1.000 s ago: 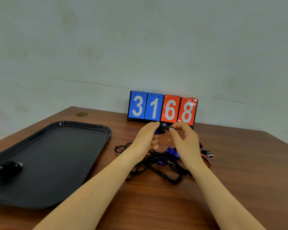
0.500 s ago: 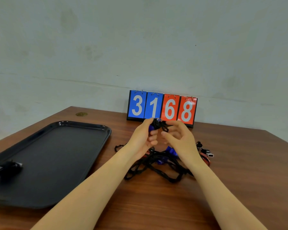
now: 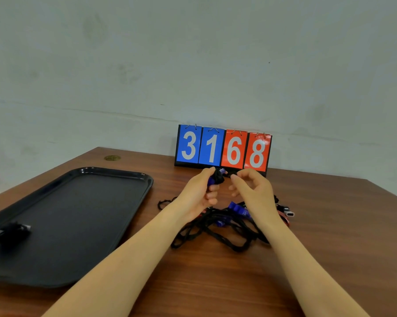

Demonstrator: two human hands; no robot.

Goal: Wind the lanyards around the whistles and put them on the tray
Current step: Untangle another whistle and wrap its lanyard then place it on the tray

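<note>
My left hand (image 3: 199,193) grips a blue whistle (image 3: 212,179), half wound with black lanyard (image 3: 219,177), above the table (image 3: 330,248). My right hand (image 3: 253,191) pinches the lanyard's end. Far left, the tray (image 3: 78,213) holds one wound whistle (image 3: 8,232). The other whistles (image 3: 238,208) lie tangled beneath my hands.

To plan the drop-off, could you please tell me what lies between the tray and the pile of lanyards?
In the head view, only bare wooden table separates the tray from the lanyard pile; one loose black loop trails toward the tray.

"3168" on the flip scoreboard (image 3: 223,147)
</note>
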